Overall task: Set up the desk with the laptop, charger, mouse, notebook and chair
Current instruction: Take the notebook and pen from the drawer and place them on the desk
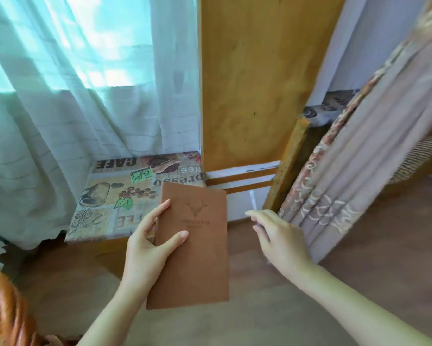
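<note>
A brown notebook (200,253) with an embossed deer head on its cover is held above the floor in my left hand (147,248). That hand grips its left edge, thumb across the cover. My right hand (280,240) hovers to the right of the notebook, apart from it, fingers loosely extended and a little blurred, holding nothing that I can make out. Behind the notebook is a low surface covered with a coffee-print cloth (115,196). Laptop, charger, mouse and chair are out of view.
A tall yellow wooden panel (255,78) stands ahead, with a sheer white curtain (72,96) to its left and a patterned beige curtain (360,166) to its right. Wooden floor (385,245) lies below. An orange fabric object (2,310) is at the bottom left.
</note>
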Available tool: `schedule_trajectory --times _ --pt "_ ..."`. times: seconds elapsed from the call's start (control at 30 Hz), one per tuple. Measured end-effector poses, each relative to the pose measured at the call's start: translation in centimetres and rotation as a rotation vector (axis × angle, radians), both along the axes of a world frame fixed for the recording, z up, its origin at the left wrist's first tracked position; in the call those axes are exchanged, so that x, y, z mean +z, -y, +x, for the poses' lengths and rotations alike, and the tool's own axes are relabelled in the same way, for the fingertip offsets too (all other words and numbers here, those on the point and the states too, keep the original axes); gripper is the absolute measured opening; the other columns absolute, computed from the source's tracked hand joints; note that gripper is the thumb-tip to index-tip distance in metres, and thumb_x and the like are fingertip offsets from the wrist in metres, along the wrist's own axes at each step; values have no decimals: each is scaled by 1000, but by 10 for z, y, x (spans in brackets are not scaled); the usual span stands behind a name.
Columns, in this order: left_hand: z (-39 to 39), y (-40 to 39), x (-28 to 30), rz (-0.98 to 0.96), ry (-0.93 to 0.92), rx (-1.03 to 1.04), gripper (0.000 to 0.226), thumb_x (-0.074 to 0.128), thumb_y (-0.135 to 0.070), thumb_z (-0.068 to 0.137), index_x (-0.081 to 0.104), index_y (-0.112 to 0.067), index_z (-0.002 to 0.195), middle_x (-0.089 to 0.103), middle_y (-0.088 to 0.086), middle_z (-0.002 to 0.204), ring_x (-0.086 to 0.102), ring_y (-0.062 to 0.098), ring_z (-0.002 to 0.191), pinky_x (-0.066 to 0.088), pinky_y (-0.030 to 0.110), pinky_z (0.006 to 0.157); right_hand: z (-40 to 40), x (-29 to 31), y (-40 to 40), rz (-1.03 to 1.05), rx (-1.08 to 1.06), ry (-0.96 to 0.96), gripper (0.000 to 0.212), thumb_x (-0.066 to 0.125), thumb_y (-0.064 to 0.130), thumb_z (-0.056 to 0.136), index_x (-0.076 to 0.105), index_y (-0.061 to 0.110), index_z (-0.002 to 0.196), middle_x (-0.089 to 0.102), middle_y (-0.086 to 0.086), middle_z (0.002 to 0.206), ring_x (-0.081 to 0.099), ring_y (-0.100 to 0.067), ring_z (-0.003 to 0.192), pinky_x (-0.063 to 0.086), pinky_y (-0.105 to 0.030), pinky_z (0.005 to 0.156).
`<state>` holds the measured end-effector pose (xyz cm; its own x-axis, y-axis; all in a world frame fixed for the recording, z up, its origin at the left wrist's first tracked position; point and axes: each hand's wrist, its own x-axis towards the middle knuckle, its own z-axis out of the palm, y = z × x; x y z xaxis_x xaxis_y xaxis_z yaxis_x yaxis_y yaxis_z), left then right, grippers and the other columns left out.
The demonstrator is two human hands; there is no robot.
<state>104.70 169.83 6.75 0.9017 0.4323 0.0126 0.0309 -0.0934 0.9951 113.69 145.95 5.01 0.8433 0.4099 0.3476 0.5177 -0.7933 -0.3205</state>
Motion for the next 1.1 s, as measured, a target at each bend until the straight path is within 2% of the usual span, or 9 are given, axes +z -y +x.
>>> schedule_trajectory --times 0.07,0.13,0.27,0.47,0.67,0.8,0.9,0.97,1.1 --pt "3 40 38 -21 42 -42 62 82 -6 71 62 -41 119 63 -18 112 60 -17 96 55 12 62 -12 41 43 27 -44 3 35 67 12 82 61 27 114 68 9 100 68 -20 72 53 -31 50" --pt "5 84 72 -43 62 -105 61 80 -5 73 62 -39 121 61 -14 113 58 -24 88 53 10 57 -30 77 87 24 -100 13 39 69 13 81 61 28 116 69 8 103 69 -21 78 55 -34 55" --pt "21 167 128 -92 141 -268 62 78 -1 74 61 -32 125 66 -6 113 68 -7 85 57 17 60 -61 134 171 29 -252 40 44 76 18 74 64 32 114 72 10 100 69 -18 76 55 -31 57" --pt "59 291 182 -128 210 -518 62 79 -5 75 60 -35 125 66 -5 116 70 5 92 59 22 65 -90 191 286 97 -556 59 21 72 22 77 67 30 96 68 15 93 64 -12 68 51 -30 55" --pt "102 405 213 -162 259 -795 64 82 -9 72 60 -40 124 65 -7 121 69 13 101 61 34 73 -109 220 381 48 -823 59 18 70 24 81 67 28 99 66 16 98 63 -12 72 44 -26 56" --pt "134 479 223 -202 302 -928 63 81 -7 71 61 -38 123 67 -8 121 67 9 104 60 32 78 -111 227 438 10 -1001 35 21 63 24 83 65 33 101 63 20 103 63 -8 73 43 -26 57" --pt "159 535 231 -240 312 -1020 62 79 -1 72 62 -34 122 70 -25 104 69 4 96 61 30 76 -103 230 478 13 -1135 27 25 61 22 80 65 35 101 62 22 104 63 -8 73 46 -28 60" --pt "177 575 234 -263 303 -1108 62 77 1 73 61 -31 123 70 -30 99 69 3 93 60 28 76 -97 233 503 10 -1219 20 28 60 22 79 64 36 103 61 22 106 63 -8 77 45 -26 62" --pt "195 659 231 -313 284 -1275 65 76 5 72 59 -25 127 72 -22 103 68 2 99 58 21 78 -107 234 551 5 -1390 43 30 62 20 77 65 35 103 61 19 108 64 -12 79 41 -25 60"
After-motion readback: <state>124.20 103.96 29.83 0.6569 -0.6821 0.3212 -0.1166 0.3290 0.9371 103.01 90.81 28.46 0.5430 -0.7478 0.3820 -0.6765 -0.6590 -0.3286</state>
